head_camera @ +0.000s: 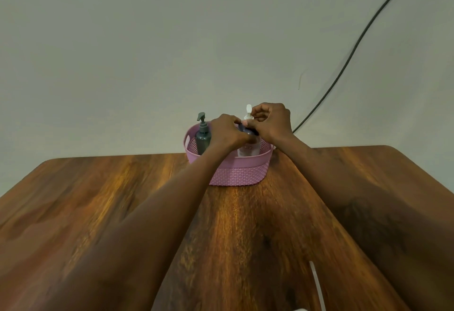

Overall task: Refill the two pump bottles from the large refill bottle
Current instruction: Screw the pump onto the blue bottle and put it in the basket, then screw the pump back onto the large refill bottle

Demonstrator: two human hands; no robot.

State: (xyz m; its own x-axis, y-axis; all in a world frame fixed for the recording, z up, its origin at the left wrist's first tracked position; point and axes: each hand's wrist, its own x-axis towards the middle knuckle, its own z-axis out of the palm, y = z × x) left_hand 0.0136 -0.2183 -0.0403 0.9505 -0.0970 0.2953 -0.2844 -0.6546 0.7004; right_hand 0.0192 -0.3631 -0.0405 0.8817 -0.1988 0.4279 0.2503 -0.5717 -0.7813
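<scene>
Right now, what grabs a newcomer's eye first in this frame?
The pink woven basket at the far middle of the wooden table, with both hands meeting over it. The left hand and right hand close around a dark-capped bottle inside it, a grey pump bottle standing at the basket's left. A black cable slants down the wall on the right.

Two bare forearms, left hand (227,131), right hand (271,121) (no sleeves visible)
</scene>
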